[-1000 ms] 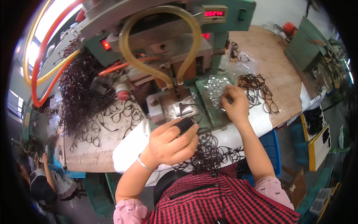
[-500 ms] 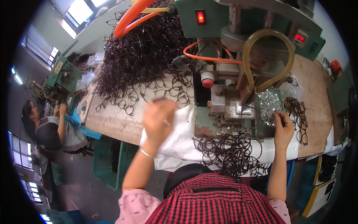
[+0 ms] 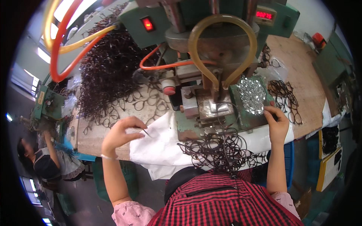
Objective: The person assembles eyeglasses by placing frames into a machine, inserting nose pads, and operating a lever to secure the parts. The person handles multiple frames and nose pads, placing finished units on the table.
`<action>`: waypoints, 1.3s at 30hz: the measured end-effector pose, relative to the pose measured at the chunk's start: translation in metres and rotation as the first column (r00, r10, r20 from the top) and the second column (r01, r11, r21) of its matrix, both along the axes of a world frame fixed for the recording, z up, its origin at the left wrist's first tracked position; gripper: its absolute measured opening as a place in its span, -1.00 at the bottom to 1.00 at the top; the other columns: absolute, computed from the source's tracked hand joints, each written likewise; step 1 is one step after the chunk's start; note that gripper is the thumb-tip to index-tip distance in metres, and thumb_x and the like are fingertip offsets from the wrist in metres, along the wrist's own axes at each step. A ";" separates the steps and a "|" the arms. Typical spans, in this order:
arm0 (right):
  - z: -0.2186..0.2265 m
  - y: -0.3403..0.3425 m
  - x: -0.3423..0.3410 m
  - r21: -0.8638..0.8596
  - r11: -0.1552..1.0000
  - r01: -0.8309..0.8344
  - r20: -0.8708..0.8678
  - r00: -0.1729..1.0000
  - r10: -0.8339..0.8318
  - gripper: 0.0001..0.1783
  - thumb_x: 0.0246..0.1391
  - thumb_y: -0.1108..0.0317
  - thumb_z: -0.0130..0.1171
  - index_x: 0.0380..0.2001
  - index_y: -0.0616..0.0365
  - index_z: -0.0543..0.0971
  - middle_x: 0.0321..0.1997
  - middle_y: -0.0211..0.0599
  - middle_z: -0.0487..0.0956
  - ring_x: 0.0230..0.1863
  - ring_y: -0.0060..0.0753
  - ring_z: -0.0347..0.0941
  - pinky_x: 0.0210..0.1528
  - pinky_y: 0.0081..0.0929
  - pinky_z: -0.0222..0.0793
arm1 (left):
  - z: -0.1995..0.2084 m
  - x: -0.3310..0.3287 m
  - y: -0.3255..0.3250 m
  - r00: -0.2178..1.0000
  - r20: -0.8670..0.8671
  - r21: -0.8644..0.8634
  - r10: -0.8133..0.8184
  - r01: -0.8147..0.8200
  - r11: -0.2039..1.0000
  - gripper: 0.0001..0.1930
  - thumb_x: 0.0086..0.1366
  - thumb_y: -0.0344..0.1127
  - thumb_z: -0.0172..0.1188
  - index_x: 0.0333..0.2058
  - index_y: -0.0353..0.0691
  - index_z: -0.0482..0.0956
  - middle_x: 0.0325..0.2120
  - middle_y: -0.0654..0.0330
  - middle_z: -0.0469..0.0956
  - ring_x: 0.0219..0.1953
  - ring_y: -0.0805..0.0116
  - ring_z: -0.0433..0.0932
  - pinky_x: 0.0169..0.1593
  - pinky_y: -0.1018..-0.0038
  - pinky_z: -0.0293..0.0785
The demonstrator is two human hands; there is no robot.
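My left hand [image 3: 122, 136] hovers over the left edge of a white cloth [image 3: 154, 141]. Its thumb and forefinger pinch a thin dark piece [image 3: 146, 132], of which only a short end shows; its kind is unclear. My right hand [image 3: 277, 122] is at the right rim of a heap of small shiny metal pieces [image 3: 250, 96], thumb and fingertips closed together. Whatever lies between those fingertips is too small to make out. Between my hands stands a green press [image 3: 188, 128] with a metal work block [image 3: 218, 108]. Tangled dark eyeglass frames [image 3: 215, 150] lie in front of it.
A large mound of dark eyeglass frames [image 3: 109, 71] covers the back left of the wooden table [image 3: 92, 141]. More frames [image 3: 284, 96] lie at the right. Orange and yellow hoses arch overhead. A person [image 3: 43, 154] sits at another machine far left. A green crate [image 3: 109, 180] stands below the table.
The view has turned, so the press appears farther left. My left hand, blurred before, is lower now and shows the thin piece in its fingers. My right hand stays by the metal pieces.
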State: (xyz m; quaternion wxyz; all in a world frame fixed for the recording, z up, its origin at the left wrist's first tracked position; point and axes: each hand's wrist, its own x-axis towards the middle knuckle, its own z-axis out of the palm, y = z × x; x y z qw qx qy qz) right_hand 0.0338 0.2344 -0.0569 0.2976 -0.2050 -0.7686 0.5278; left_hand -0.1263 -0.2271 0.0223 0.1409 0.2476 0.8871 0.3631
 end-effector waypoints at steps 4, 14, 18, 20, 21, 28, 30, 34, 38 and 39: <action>0.059 -0.036 -0.016 0.026 0.952 -0.304 -0.126 0.944 0.305 -0.85 0.01 0.58 0.30 -0.29 0.24 0.71 -0.25 -0.29 0.67 -0.18 -0.45 0.56 -0.09 -0.56 0.42 | -0.039 -0.014 0.010 0.963 -0.256 -0.278 0.088 -0.160 0.947 -0.85 0.06 -0.41 0.29 -0.34 -0.21 0.71 -0.32 0.05 0.62 -0.28 -0.03 0.59 -0.15 0.24 0.54; 0.080 -0.094 -0.074 -0.056 0.903 -0.426 -0.135 0.899 0.416 -0.60 -0.02 0.53 0.31 -0.07 0.30 0.47 -0.30 -0.32 0.66 -0.17 -0.54 0.56 0.00 -0.53 0.40 | -0.108 -0.007 0.016 0.835 -0.065 0.499 0.547 -0.447 0.742 -0.90 0.32 -0.46 0.13 -0.20 -0.28 0.52 -0.34 0.11 0.59 -0.37 0.30 0.57 -0.32 0.43 0.55; 0.079 -0.095 -0.072 -0.228 0.850 -0.474 -0.227 0.875 0.427 -0.49 -0.03 0.58 0.35 0.02 0.32 0.42 -0.27 -0.32 0.64 -0.15 -0.60 0.52 -0.01 -0.58 0.39 | 0.010 0.045 0.098 0.962 -0.170 0.926 0.215 0.081 0.370 -0.82 0.44 -0.44 0.00 -0.03 -0.33 0.42 -0.36 0.05 0.59 -0.37 0.32 0.57 -0.35 0.51 0.55; 0.085 -0.100 -0.072 -0.299 0.808 -0.507 -0.247 0.860 0.448 -0.47 -0.03 0.60 0.35 0.04 0.32 0.42 -0.25 -0.33 0.62 -0.13 -0.61 0.51 0.00 -0.62 0.38 | 0.043 0.049 0.124 0.842 -0.518 0.782 0.149 0.395 0.482 -0.81 0.46 -0.44 -0.01 -0.03 -0.39 0.44 -0.34 -0.04 0.60 -0.36 0.26 0.60 -0.32 0.46 0.59; 0.085 -0.103 -0.072 -0.319 0.799 -0.510 -0.260 0.858 0.444 -0.47 -0.02 0.60 0.35 0.05 0.32 0.42 -0.25 -0.33 0.62 -0.13 -0.61 0.51 0.01 -0.62 0.38 | 0.054 0.041 0.138 0.682 -0.679 0.634 0.270 0.361 0.684 -0.78 0.49 -0.42 -0.04 -0.04 -0.45 0.47 -0.34 -0.06 0.61 -0.36 0.24 0.62 -0.32 0.43 0.61; 0.087 -0.094 -0.040 -0.069 0.855 -0.513 -0.222 0.844 0.488 -0.51 0.01 0.53 0.29 0.06 0.29 0.50 0.06 -0.12 0.59 0.20 -0.26 0.44 0.29 -0.32 0.26 | 0.057 0.073 0.152 0.948 -0.190 0.851 0.256 0.029 0.525 -0.69 0.52 -0.29 -0.07 -0.05 -0.48 0.46 -0.36 -0.07 0.62 -0.57 0.30 0.58 -0.51 0.51 0.54; 0.069 -0.055 -0.036 0.349 0.861 -0.370 -0.035 0.913 0.407 -0.65 -0.01 0.49 0.30 -0.08 0.23 0.61 0.15 -0.11 0.55 0.23 -0.11 0.44 0.32 -0.23 0.25 | 0.065 0.089 0.142 0.873 0.260 0.847 -0.412 -0.001 0.532 -0.61 0.53 -0.18 -0.08 -0.04 -0.49 0.45 -0.46 -0.09 0.60 -0.67 0.27 0.54 -0.61 0.54 0.48; -0.002 -0.015 -0.041 0.788 0.616 0.011 0.100 0.984 -0.145 -0.80 -0.09 0.41 0.33 -0.32 0.19 0.63 -0.01 -0.10 0.62 0.19 0.05 0.44 0.20 -0.12 0.36 | 0.042 0.094 0.170 0.373 0.778 0.619 -0.505 -0.324 0.715 -0.56 0.55 -0.09 -0.16 -0.03 -0.42 0.47 -0.63 0.02 0.54 -0.76 0.33 0.46 -0.69 0.58 0.39; -0.011 0.001 -0.058 0.689 0.725 0.009 0.006 1.000 -0.019 -0.86 -0.15 0.43 0.34 -0.44 0.16 0.61 -0.08 -0.11 0.64 0.10 0.02 0.49 0.09 -0.16 0.41 | 0.035 0.089 0.198 0.364 0.877 0.467 -0.313 -0.499 0.730 -0.57 0.53 -0.11 -0.15 -0.10 -0.39 0.54 -0.72 0.07 0.50 -0.86 0.38 0.32 -0.79 0.58 0.22; -0.009 0.001 -0.060 0.628 0.778 0.007 0.035 0.999 -0.038 -0.86 -0.14 0.43 0.34 -0.43 0.16 0.61 -0.12 -0.13 0.65 0.05 -0.01 0.51 0.04 -0.19 0.42 | 0.037 0.090 0.200 0.395 0.877 0.451 -0.273 -0.485 0.749 -0.57 0.53 -0.10 -0.14 -0.10 -0.37 0.55 -0.71 0.10 0.50 -0.85 0.41 0.34 -0.79 0.61 0.21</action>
